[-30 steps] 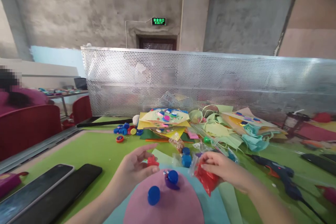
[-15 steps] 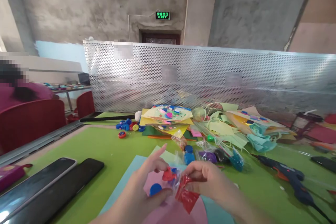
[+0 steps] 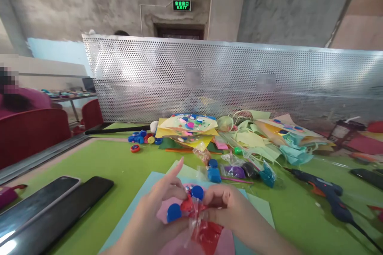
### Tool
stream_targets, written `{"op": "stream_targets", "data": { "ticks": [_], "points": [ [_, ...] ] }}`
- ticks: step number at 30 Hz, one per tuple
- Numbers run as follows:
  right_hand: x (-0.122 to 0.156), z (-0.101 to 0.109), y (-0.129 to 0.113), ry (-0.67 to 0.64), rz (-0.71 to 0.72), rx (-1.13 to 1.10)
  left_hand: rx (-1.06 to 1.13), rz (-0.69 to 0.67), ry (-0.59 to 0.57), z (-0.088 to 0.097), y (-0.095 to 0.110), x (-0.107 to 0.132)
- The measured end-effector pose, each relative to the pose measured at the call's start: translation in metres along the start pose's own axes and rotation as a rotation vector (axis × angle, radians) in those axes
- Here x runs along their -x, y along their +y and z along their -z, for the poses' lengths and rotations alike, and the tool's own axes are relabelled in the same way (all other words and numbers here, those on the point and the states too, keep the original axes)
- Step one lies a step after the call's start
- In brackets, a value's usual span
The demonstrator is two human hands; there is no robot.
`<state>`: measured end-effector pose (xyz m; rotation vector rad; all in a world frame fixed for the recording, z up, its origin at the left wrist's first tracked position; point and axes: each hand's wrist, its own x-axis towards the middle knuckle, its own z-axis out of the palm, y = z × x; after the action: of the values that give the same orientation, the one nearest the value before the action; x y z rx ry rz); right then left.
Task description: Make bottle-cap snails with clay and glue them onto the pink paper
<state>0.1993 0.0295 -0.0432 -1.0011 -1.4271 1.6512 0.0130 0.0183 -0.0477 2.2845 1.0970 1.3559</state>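
Observation:
Low in the middle of the view, my left hand (image 3: 163,211) pinches a small lump of red clay (image 3: 187,205) at the mouth of a clear plastic bag of red clay (image 3: 206,233); its forefinger sticks up. My right hand (image 3: 227,207) is closed on the top of that bag. Both hands hover over a pink paper disc (image 3: 179,243) carrying two blue bottle caps (image 3: 174,212) and lying on a light blue sheet (image 3: 140,199).
Two phones (image 3: 54,207) lie at the left on the green table (image 3: 116,167). A glue gun (image 3: 323,191) lies at the right. Small clay bags (image 3: 239,171), loose caps (image 3: 143,139) and piled paper crafts (image 3: 188,127) sit before a perforated metal screen (image 3: 239,79). A person sits far left.
My hands came together: the left brought its red lump across to the bag in the right hand, over the pink disc. The camera tilted down a little.

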Motion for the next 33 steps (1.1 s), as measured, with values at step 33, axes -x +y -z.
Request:
{"op": "stream_targets", "data": {
  "ticks": [33],
  "points": [
    [-0.009,0.005,0.011,-0.019,0.094,0.139,0.316,0.036,0.074,-0.009,-0.009,0.004]
  ]
}}
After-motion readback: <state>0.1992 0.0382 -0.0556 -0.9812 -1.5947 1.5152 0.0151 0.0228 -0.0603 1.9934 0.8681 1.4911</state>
